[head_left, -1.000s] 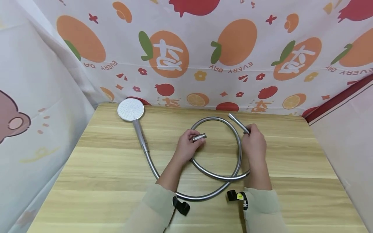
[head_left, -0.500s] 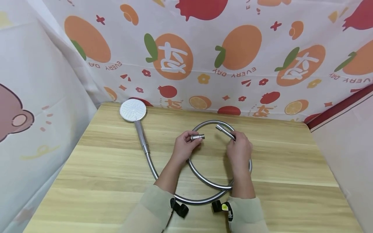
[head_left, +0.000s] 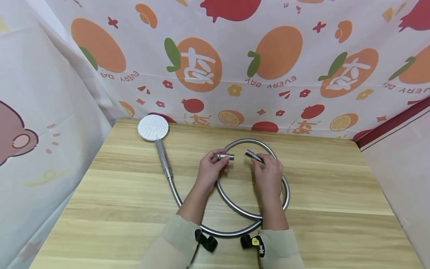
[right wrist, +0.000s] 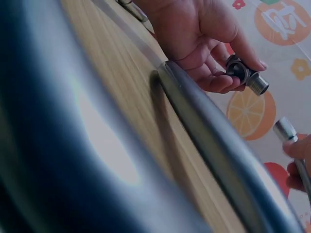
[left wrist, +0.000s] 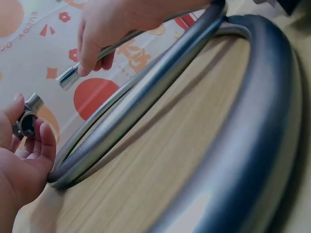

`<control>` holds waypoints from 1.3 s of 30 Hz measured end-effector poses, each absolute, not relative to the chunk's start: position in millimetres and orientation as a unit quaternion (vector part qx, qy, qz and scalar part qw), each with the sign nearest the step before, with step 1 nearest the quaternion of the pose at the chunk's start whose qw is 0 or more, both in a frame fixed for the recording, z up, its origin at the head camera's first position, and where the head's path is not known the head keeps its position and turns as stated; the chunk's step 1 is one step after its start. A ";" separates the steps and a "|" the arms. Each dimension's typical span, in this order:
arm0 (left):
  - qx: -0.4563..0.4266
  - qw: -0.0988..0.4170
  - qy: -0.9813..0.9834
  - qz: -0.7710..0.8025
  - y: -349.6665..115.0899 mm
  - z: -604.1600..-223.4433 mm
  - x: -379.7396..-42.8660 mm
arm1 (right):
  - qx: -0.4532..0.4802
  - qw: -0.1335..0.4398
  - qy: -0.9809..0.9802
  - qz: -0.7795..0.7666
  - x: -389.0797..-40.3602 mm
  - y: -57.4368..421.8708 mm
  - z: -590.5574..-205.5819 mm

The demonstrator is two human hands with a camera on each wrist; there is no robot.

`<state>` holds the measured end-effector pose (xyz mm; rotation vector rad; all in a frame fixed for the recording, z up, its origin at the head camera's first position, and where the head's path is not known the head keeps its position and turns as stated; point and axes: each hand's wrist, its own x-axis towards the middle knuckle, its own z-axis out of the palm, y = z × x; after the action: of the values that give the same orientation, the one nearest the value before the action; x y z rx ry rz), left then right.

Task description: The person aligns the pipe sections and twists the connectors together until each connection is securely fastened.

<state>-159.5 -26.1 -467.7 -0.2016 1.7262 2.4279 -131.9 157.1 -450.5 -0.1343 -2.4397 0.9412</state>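
At the worktop [head_left: 329, 179], a person is pinching a small metal fitting [head_left: 231, 157] between the left hand's [head_left: 207, 172] thumb and fingers. They are gripping it by its body, I'd guess to leave the threaded end bare; that end is pointing rightward. The right hand [head_left: 270, 173] is pinching the metal hose [head_left: 223, 234] just behind its end connector [head_left: 249, 153], which is facing the fitting across a small gap. That grip, too, is keeping the fingers off the tip, perhaps for a clear view of it.

The hose is looping on the worktop under the hands, probably because it is too long to lie straight here. Its other end is joining the shower head [head_left: 152, 127], which is lying face up at the far left, seemingly out of the hands' way.

I'm counting two hands, one fitting, one hose, one shower head, two pale sleeves [head_left: 178, 239], and one fruit-printed cloth [head_left: 231, 56] hanging behind.
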 end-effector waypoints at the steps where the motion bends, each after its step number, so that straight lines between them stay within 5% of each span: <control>1: -0.072 0.080 0.570 0.815 -26.4 -468.3 -160.1 | -0.037 0.265 -0.897 0.353 -132.3 157.0 -452.7; 7: -0.090 0.085 0.541 0.832 -28.1 -467.3 -161.1 | 0.004 0.281 -0.893 0.353 -134.0 157.2 -461.5; 21: -0.087 0.082 0.510 0.852 -28.2 -464.1 -158.3 | 0.027 0.204 -0.919 0.335 -132.2 154.8 -464.3; 39: -0.042 0.077 0.568 0.819 -25.5 -467.0 -156.8 | 0.081 0.229 -0.910 0.336 -130.3 152.7 -464.2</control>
<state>-156.8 -25.5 -467.0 -0.1253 1.7013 2.4534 -130.3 152.7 -464.2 0.2240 -2.5057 0.9249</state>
